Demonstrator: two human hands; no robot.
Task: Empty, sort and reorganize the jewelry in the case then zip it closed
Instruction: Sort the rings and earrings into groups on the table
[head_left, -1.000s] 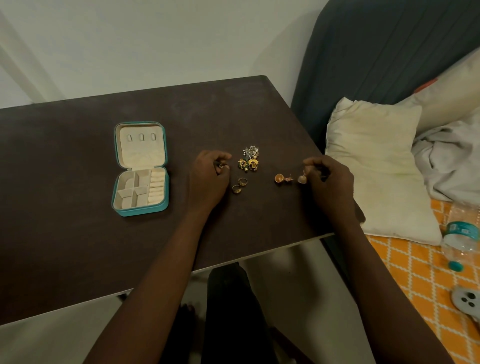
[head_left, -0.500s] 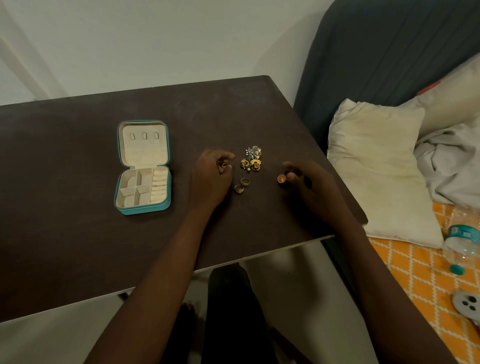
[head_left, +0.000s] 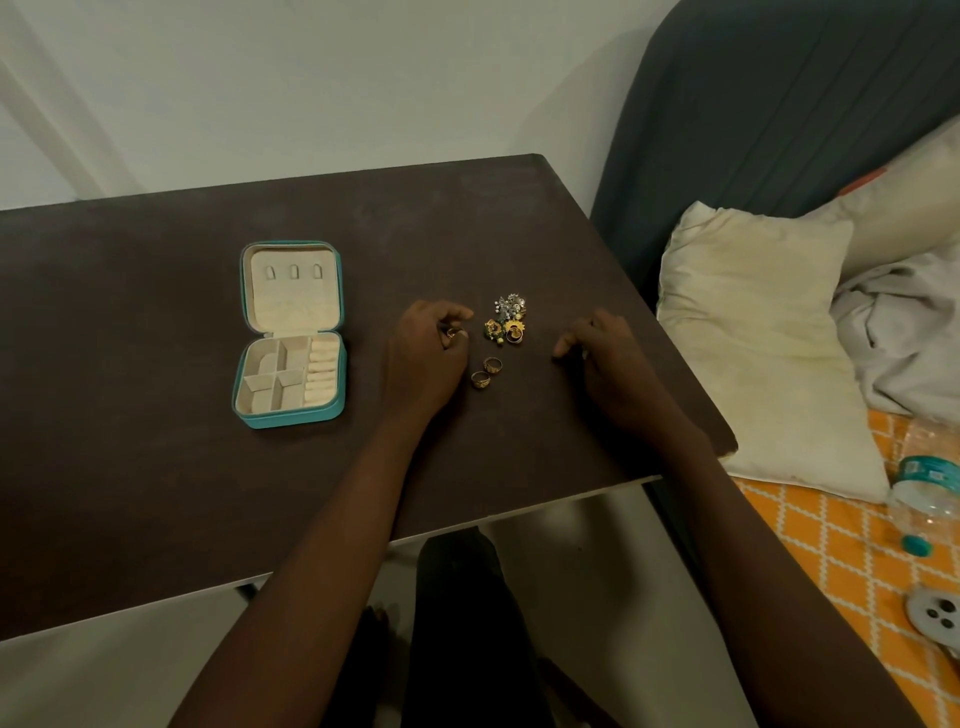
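Two gold rings (head_left: 486, 372) lie just right of the left hand (head_left: 428, 353), which pinches another ring; right hand (head_left: 605, 353) curled, contents unclear, farther off

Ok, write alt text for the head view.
A person's left hand pinches a gold ring on a dark table, beside two loose rings and a small jewelry pile. The right hand rests curled nearby, its grip hidden. An open teal jewelry case sits empty to the left.
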